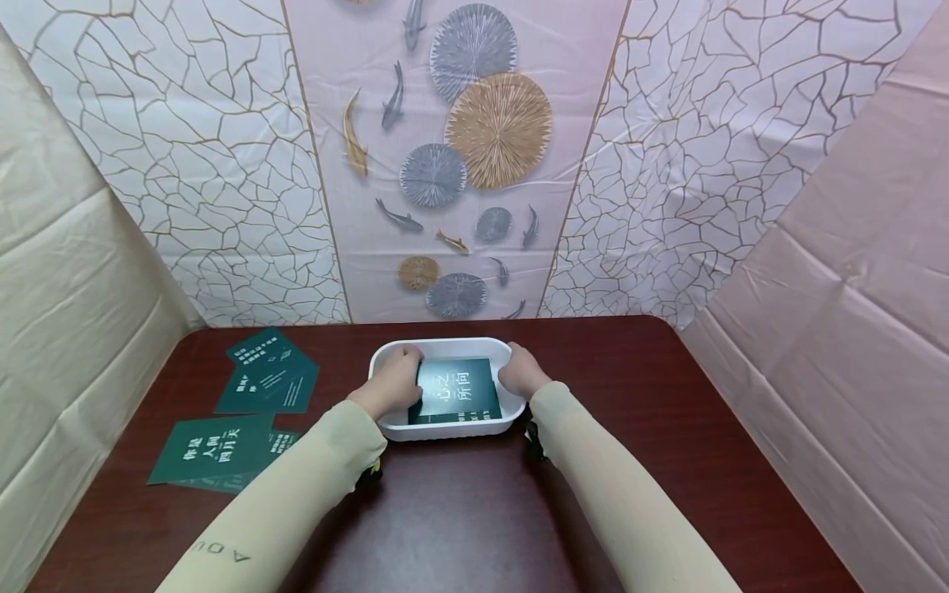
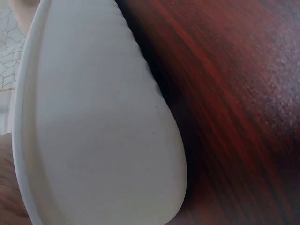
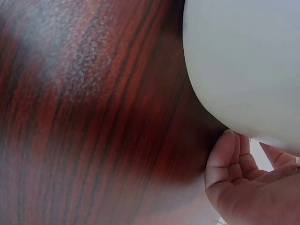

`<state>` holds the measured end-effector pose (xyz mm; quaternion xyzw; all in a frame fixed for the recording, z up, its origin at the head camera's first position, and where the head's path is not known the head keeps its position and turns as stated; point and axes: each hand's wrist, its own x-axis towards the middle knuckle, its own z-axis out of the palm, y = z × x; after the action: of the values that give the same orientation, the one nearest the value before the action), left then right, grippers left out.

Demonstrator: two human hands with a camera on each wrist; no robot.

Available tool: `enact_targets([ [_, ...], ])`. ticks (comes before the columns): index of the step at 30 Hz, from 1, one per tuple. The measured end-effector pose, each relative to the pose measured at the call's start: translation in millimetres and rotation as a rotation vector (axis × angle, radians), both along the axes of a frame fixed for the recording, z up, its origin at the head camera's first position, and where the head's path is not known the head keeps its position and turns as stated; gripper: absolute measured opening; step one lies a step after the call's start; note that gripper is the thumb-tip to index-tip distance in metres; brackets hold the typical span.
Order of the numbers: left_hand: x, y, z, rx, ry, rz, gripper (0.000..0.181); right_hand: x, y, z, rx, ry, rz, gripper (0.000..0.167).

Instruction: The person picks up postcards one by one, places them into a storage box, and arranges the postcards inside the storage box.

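A white oval-cornered tray [image 1: 445,431] sits near the middle of the table, holding green postcards [image 1: 458,385] with white Chinese lettering. My left hand [image 1: 393,383] reaches over the tray's left end, its curled fingers and thumb at the left edge of the cards. In the left wrist view the tray wall [image 2: 103,117] hides most of that hand. At the opposite end my right hand [image 1: 522,372] grips the rim, thumb on the inner side. The right wrist view shows its fingers [image 3: 220,157] curled beneath the tray's outer wall [image 3: 243,61].
More green postcards [image 1: 215,449] lie overlapping on the left of the dark red wooden table [image 1: 608,362]. Behind them is another fanned group of cards [image 1: 268,379]. Patterned fabric [image 1: 445,247] hangs past the table's back edge, with plain fabric on both sides.
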<state>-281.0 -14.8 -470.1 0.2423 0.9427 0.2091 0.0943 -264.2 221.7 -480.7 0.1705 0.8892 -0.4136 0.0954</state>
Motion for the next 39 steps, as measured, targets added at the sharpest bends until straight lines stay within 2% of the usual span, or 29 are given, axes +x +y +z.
enact_targets([
  [3,0.1,1.4,-2.9,-0.046,0.034,-0.034,0.055,-0.4,0.0,0.3,0.007,-0.007,-0.008,0.063],
  [6,0.3,2.8,-4.6,-0.081,0.037,-0.047,0.054,-0.8,0.1,0.4,0.014,-0.016,-0.013,0.065],
  [12,1.4,3.2,-3.0,-0.134,-0.001,-0.070,0.051,-1.7,0.6,-0.4,0.015,-0.014,-0.004,0.066],
  [20,5.4,3.3,1.7,-0.123,-0.072,-0.090,0.047,0.0,0.7,-1.1,0.009,-0.010,-0.004,0.065],
  [39,8.6,1.7,5.7,-0.172,-0.130,-0.109,0.044,1.5,-1.5,1.5,0.008,-0.010,-0.013,0.064],
])
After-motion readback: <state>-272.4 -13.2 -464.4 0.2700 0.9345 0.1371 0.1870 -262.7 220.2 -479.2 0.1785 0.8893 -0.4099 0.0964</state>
